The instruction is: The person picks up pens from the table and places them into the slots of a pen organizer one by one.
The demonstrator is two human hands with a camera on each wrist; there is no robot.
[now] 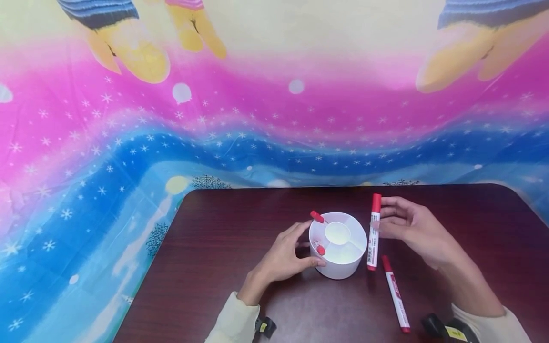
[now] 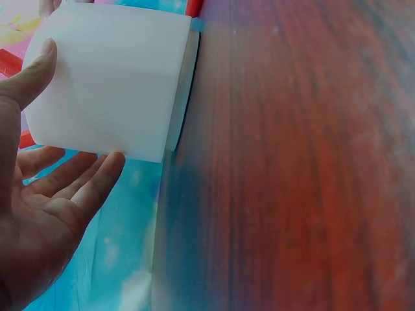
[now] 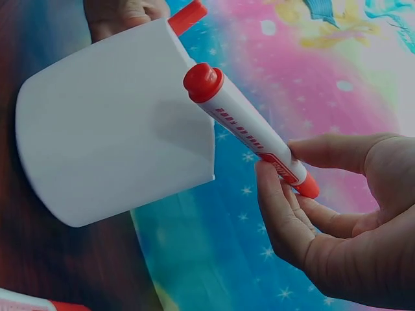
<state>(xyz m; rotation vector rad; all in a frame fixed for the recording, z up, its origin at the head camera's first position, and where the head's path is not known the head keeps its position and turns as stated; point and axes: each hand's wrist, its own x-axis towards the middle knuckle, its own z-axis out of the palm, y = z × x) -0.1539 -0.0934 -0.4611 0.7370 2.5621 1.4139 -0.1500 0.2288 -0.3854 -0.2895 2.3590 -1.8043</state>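
Observation:
My left hand (image 1: 280,255) holds a white round divided organizer (image 1: 339,271) by its left side, thumb in front and fingers behind. Two red-capped markers lean in the organizer's left part, one cap (image 1: 317,216) poking over the back rim and the other (image 1: 320,249) nearer the front. Between thumb and fingertips, my right hand (image 1: 413,228) pinches a white marker (image 1: 374,238) with red ends, roughly upright just right of the organizer. In the right wrist view this marker (image 3: 253,133) appears slanted in front of the organizer's wall (image 3: 117,123).
Another red and white marker (image 1: 395,295) lies on the dark wooden table (image 1: 206,267), in front of the right hand. A colourful printed cloth (image 1: 257,109) hangs behind the table's back edge. Black wrist devices (image 1: 266,327) show at both sleeves.

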